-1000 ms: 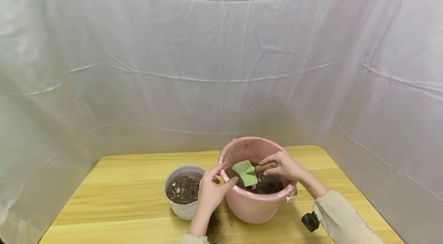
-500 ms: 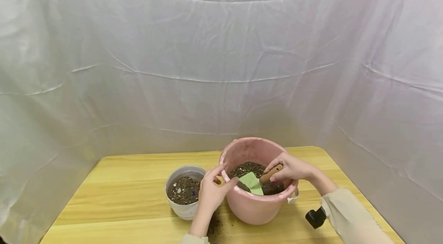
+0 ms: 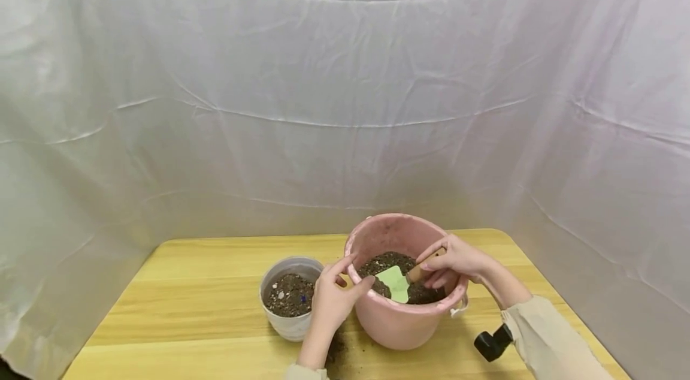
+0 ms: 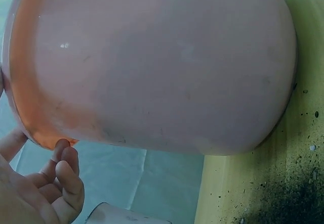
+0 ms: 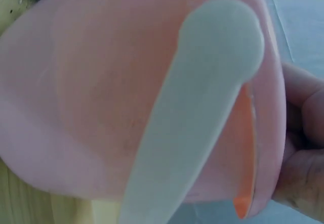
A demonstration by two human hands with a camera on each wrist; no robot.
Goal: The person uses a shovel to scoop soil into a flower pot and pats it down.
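A pink bucket (image 3: pixel 401 323) with dark soil (image 3: pixel 389 261) in it stands on the wooden table (image 3: pixel 194 302). My right hand (image 3: pixel 451 260) grips the wooden handle of a small trowel; its green blade (image 3: pixel 396 284) is pushed down into the soil near the bucket's front. My left hand (image 3: pixel 333 296) holds the bucket's left rim, thumb over the edge. In the left wrist view the pink bucket (image 4: pixel 152 67) fills the frame with the fingers (image 4: pixel 63 181) at its rim. The right wrist view shows the pink bucket (image 5: pixel 101 113) and its white handle tab (image 5: pixel 202 107).
A small grey pot (image 3: pixel 291 302) filled with soil and pebbles stands just left of the bucket. Spilled soil (image 3: pixel 335 347) lies on the table between them. A white cloth backdrop (image 3: pixel 345 98) surrounds the table. A black wrist camera (image 3: pixel 492 343) shows by my right sleeve.
My right hand has tipped the trowel from lying flat above the soil to blade-down, and drawn it toward the bucket's front. My left hand has stayed on the rim.
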